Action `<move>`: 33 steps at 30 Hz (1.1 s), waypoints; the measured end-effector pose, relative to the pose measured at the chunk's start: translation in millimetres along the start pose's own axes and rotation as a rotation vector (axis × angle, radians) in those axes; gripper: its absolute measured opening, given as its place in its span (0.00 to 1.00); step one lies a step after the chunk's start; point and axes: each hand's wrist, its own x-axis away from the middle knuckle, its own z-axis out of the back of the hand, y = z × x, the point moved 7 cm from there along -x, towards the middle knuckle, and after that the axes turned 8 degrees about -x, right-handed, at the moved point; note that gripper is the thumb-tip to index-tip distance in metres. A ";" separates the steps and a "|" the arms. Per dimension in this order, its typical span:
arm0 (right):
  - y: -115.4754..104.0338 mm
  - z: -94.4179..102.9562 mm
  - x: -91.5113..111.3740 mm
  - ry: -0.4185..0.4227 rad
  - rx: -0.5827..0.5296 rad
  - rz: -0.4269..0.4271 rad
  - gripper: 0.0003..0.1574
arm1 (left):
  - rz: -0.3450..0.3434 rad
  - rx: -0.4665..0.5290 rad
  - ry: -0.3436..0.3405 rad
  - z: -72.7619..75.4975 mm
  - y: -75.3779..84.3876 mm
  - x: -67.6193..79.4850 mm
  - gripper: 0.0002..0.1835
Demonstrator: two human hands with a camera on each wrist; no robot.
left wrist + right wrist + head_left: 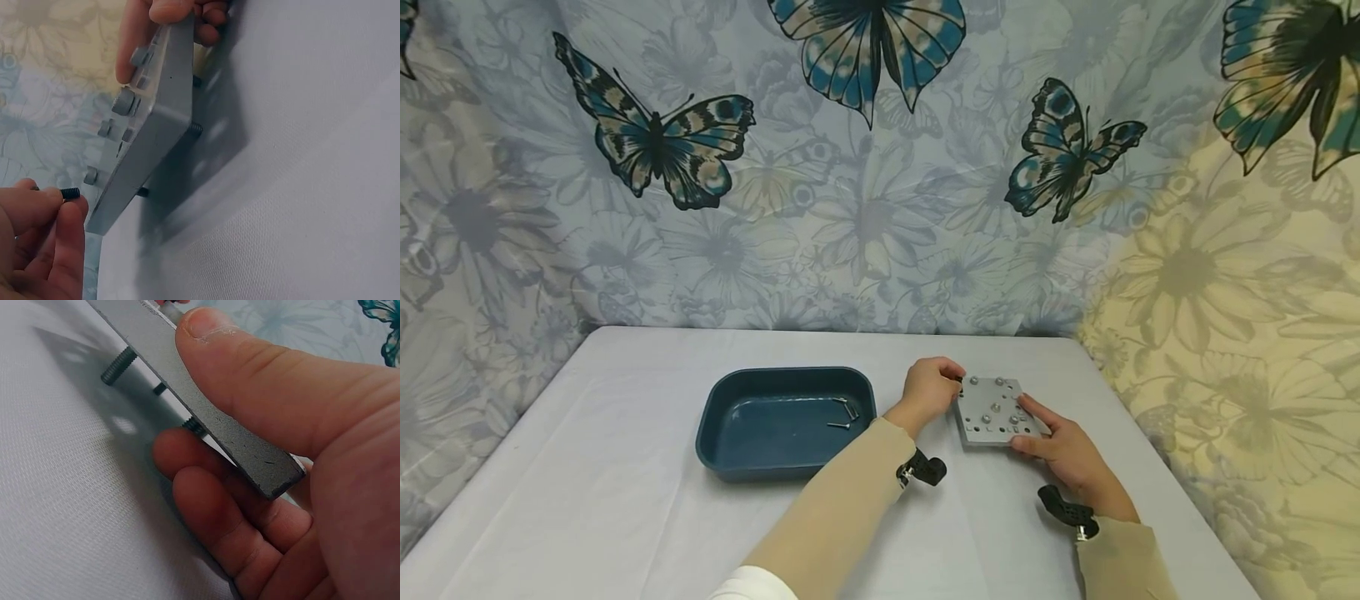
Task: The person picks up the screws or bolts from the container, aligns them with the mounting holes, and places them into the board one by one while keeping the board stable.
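Observation:
A grey metal plate (981,414) with several screws standing in its holes is at the right of the table. My right hand (1071,450) grips its right side, thumb on the near edge and fingers beneath, as the right wrist view shows. Threaded screw ends (119,366) stick out below the plate, which is held off the cloth. Between thumb and fingertips my left hand (931,390) pinches a dark screw (70,193), beside the plate's far left corner. In the left wrist view a gap shows between that screw and the plate.
A dark blue tray (760,473) stands left of the plate, with several loose screws (850,410) at its right side. White cloth covers the table (587,500). A butterfly-patterned curtain (865,217) hangs behind it.

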 end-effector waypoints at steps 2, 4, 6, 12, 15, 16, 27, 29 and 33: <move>0.5 -0.2 0.4 -0.002 -0.011 -0.001 0.59 | -0.009 -0.043 0.004 -1.0 0.4 -0.9 0.07; 0.9 -0.6 0.4 -0.004 -0.023 -0.001 0.59 | -0.025 -0.094 0.012 -1.4 1.2 -1.3 0.07; 1.0 -1.1 0.0 -0.007 -0.036 0.000 0.59 | -0.048 -0.145 0.022 -1.6 1.9 -1.8 0.06; 1.6 -0.5 -1.6 -0.005 -0.043 -0.004 0.60 | -0.099 -0.218 0.030 -3.9 3.6 -2.4 0.07; 2.8 -0.1 -1.9 -0.005 -0.040 -0.010 0.60 | -0.106 -0.225 0.023 -5.5 2.7 -3.3 0.07; 3.1 0.1 -1.9 -0.004 -0.038 -0.013 0.60 | -0.105 -0.224 0.019 -5.9 2.5 -3.2 0.07; 3.2 0.1 -0.7 -0.006 -0.037 -0.002 0.60 | -0.113 -0.210 -0.007 -6.0 3.8 -0.8 0.08; 2.8 0.2 -0.4 -0.006 -0.026 0.001 0.60 | -0.112 -0.200 -0.006 -5.5 3.7 -0.8 0.09; 1.7 0.8 0.3 -0.002 -0.003 0.008 0.60 | -0.030 -0.002 0.006 -3.6 -0.6 1.4 0.09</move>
